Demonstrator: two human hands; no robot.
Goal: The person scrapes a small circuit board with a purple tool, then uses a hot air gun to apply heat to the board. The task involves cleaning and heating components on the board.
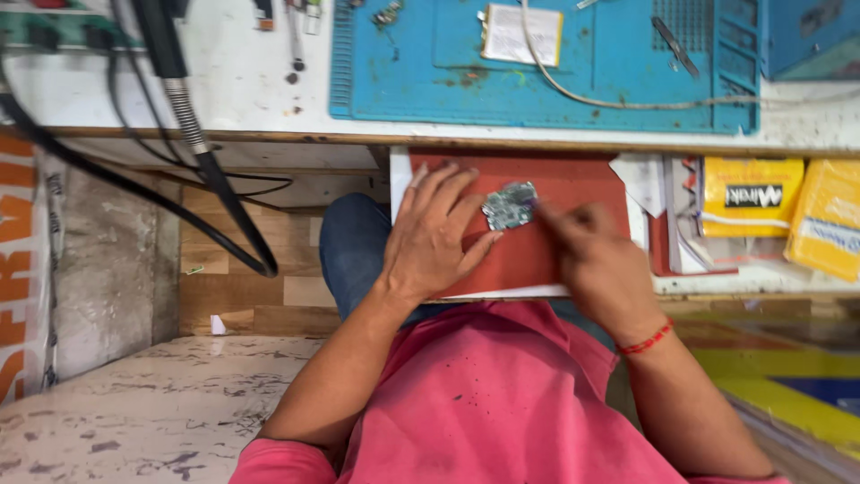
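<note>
The person sits at the desk [269,99] with a red board [573,184] across the lap, just below the desk's edge. On it lies a small circuit board [510,205], silvery and grey, near the board's middle. The left hand [436,235] lies flat and spread on the red board, fingers wide, its fingertips just beside the circuit board and seemingly steadying it. The right hand [596,260] is blurred; its fingers are drawn together toward the circuit board's right edge, perhaps pinching a thin tool, but I cannot tell what it grips, if anything.

By my judgement the work on the circuit board is under way: it is laid out and being worked at one edge, with no loose parts visible beside it. How much is left I cannot tell.

Up on the desk a blue mat [546,63] carries a white pad [522,34] and tweezers [675,47]. Yellow packets [751,208] sit to the right.
</note>
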